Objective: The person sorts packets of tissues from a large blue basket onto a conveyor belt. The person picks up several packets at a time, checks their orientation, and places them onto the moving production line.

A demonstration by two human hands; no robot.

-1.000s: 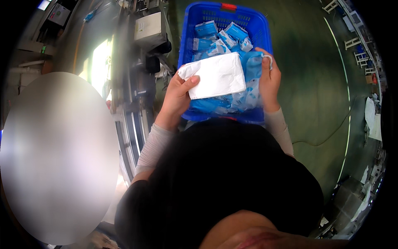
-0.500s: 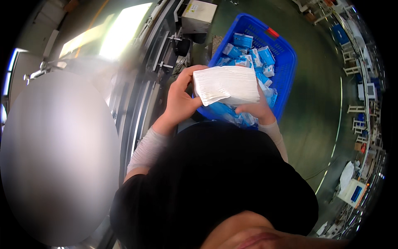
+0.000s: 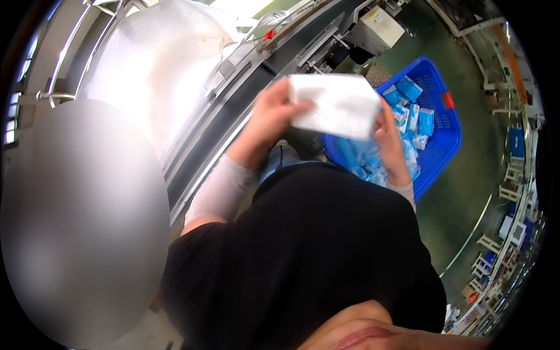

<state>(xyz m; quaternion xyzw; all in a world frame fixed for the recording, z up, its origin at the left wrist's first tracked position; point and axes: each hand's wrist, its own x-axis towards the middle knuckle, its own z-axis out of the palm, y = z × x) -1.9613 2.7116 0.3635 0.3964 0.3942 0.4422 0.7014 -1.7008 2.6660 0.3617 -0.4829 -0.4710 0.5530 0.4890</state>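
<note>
A stack of white tissues (image 3: 335,105), smeared a little by motion, is held up in front of me between both hands. My left hand (image 3: 273,114) grips its left end, with the thumb lying across the near face. At the right end, my right hand (image 3: 389,140) is closed on the stack, its fingers partly hidden behind it. Below and beyond my right hand, a blue plastic basket (image 3: 448,137) holds several blue-and-white packs (image 3: 410,87) and crumpled film.
A conveyor (image 3: 233,125) with metal rails runs diagonally along my left. Beyond it lies a big white translucent bag or sheet (image 3: 151,64). A pale box (image 3: 376,30) is fixed near the conveyor's far end. More equipment and stools (image 3: 487,248) line the right side.
My view has turned left, so the basket appears further right and the conveyor fills more of the picture. Both hands still hold the tissue stack, now tilted differently and nearer the conveyor.
</note>
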